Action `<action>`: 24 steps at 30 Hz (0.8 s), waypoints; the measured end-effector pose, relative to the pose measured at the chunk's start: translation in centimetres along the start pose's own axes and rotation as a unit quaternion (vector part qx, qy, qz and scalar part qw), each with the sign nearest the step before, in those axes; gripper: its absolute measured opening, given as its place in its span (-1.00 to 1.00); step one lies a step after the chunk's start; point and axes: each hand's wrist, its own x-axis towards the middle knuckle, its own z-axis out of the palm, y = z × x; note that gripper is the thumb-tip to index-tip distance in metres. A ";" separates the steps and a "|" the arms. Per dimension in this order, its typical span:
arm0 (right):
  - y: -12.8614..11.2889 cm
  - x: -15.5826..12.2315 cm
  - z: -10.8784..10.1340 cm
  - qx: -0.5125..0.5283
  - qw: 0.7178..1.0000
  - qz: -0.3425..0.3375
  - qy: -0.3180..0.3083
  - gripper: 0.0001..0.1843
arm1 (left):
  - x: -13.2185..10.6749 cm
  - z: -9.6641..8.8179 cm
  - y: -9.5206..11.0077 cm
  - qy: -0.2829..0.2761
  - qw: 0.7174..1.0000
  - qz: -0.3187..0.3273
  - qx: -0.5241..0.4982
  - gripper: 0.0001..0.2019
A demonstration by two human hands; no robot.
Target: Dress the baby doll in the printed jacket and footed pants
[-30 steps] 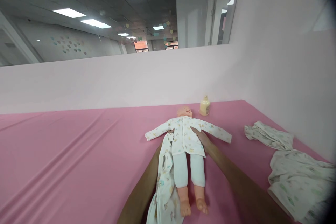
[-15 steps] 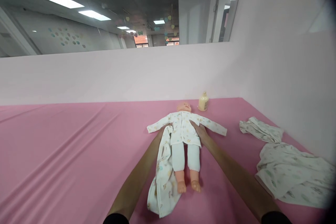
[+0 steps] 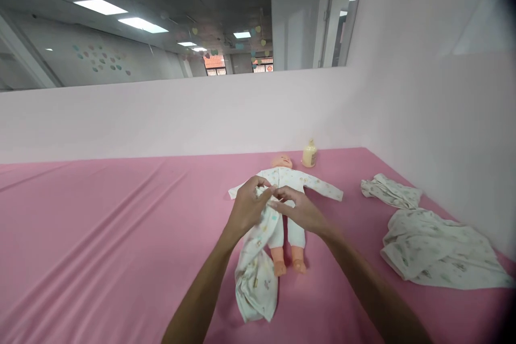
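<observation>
A baby doll (image 3: 287, 178) lies on its back on the pink sheet (image 3: 100, 226), dressed in a white printed top and white leggings, bare feet toward me. A printed white garment (image 3: 256, 274) hangs from my hands down beside the doll's legs. My left hand (image 3: 248, 205) is closed on the garment's upper edge above the doll's belly. My right hand (image 3: 300, 209) meets it there, fingertips pinching the same edge.
A cream bottle (image 3: 309, 154) stands by the doll's head near the pale back wall (image 3: 161, 118). A crumpled printed cloth (image 3: 427, 242) lies at the right, close to the side wall. Wide pink sheet stretches to the left.
Both hands have lifted off the doll's sides and come together over its belly, gathering the garment's top edge. The view has pulled back a little.
</observation>
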 end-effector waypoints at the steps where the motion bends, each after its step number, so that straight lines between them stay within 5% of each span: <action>1: -1.6 -0.5 0.0 0.004 1.000 -0.013 -0.020 -0.70 | -0.4 -0.1 1.4 -0.001 1.000 0.019 -0.003 -0.74; 7: -4.8 -2.6 -1.9 -0.077 0.995 -0.066 0.005 -0.81 | -1.5 -1.3 4.2 -0.054 0.996 0.077 0.003 -0.74; 13: -4.7 -3.6 -3.0 -0.200 0.952 -0.165 0.161 -0.87 | -1.1 -2.1 3.9 -0.141 0.986 0.089 0.015 -0.70; 18: -4.9 -3.6 -2.9 -0.307 0.911 -0.209 0.180 -0.91 | -0.8 -2.6 3.4 -0.099 0.994 0.052 0.000 -0.67; 24: -4.9 -3.6 -2.5 -0.268 0.913 -0.250 0.178 -0.78 | -0.9 -3.1 2.8 -0.060 0.995 0.079 -0.003 -0.78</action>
